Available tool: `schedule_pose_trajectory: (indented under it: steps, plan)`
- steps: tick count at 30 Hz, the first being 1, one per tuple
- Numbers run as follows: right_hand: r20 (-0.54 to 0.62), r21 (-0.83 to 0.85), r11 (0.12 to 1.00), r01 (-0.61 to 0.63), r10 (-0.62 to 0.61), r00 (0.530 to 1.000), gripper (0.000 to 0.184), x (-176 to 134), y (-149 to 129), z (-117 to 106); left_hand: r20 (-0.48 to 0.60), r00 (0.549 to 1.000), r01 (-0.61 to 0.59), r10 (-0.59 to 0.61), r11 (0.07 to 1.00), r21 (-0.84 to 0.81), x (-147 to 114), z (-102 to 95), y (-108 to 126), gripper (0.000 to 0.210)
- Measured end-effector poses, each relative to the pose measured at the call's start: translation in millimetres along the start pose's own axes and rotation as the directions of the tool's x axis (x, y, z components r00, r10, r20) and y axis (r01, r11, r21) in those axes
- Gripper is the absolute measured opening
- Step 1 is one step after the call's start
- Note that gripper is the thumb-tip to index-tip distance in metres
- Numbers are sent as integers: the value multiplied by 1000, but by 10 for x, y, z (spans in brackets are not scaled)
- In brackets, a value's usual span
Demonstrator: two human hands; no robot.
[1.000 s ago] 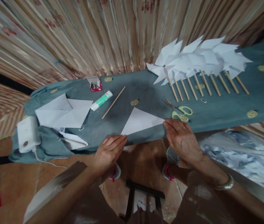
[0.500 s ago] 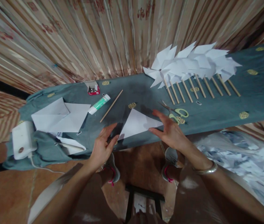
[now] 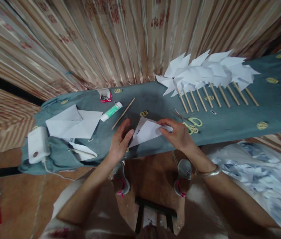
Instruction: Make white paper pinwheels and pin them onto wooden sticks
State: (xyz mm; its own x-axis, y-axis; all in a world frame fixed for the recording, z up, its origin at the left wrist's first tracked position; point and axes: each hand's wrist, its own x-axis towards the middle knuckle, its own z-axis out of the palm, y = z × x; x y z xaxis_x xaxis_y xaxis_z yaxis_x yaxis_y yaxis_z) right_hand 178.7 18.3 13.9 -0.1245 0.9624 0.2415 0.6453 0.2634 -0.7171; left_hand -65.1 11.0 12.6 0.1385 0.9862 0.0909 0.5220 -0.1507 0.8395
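A folded sheet of white paper (image 3: 148,131) lies on the cloth-covered table in front of me, its top layer lifted a little from the layer beneath. My right hand (image 3: 177,133) pinches its right corner between thumb and fingers. At the paper's left edge is my left hand (image 3: 121,139), thumb and fingers apart; whether the thumb touches the paper I cannot tell. Scissors with light green handles (image 3: 194,121) rest just beyond my right hand. Past my left hand lie a thin wooden stick (image 3: 123,113) and a green-and-white glue stick (image 3: 111,111).
Several white paper pinwheels (image 3: 205,71) on sticks overlap at the back right. An open red box (image 3: 106,97) holds small metal pieces. Folded papers (image 3: 88,122), a white corded device (image 3: 37,145) and a paper knife-like piece (image 3: 82,152) sit left. A bag of paper scraps (image 3: 257,169) stands right.
My right hand has closed on the paper's right corner and raised the top layer toward the left. My left hand stays open beside the paper. The camera view has shifted slightly.
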Motion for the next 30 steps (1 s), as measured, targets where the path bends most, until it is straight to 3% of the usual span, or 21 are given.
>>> schedule_pose_trajectory:
  steps: [2, 4, 6, 8, 12, 17, 23, 30]
  plan:
    - [-38, -57, 998, -2, -1, 999, 21, 16, 28, -5, -28, 988, -150, 155, 981, 127, -14, 25, 58, 62]
    - [-78, -180, 983, 39, -54, 996, 27, 5, 36, -6, 17, 942, -327, 336, 903, 280, -47, 65, 118, 61]
    - [-91, -285, 953, 100, -131, 987, 33, -47, 11, -5, 148, 880, -472, 451, 804, 361, -88, 127, 165, 54]
    - [-34, -322, 930, 178, -199, 979, 36, -137, -42, 10, 287, 833, -552, 474, 744, 377, -128, 203, 186, 47]
    - [163, -351, 864, 360, -323, 932, 35, -359, -140, 98, 395, 831, -541, 391, 731, 416, -195, 317, 156, 39]
    - [256, -424, 798, 429, -349, 902, 39, -518, -151, 209, 427, 835, -521, 347, 747, 413, -247, 342, 86, 44]
    - [230, -487, 774, 405, -334, 914, 40, -591, -40, 140, 434, 833, -532, 345, 715, 453, -254, 233, 34, 43]
    - [91, -607, 758, 237, -230, 969, 33, -731, 307, -266, 302, 899, -437, 317, 705, 559, -403, -286, -230, 37]
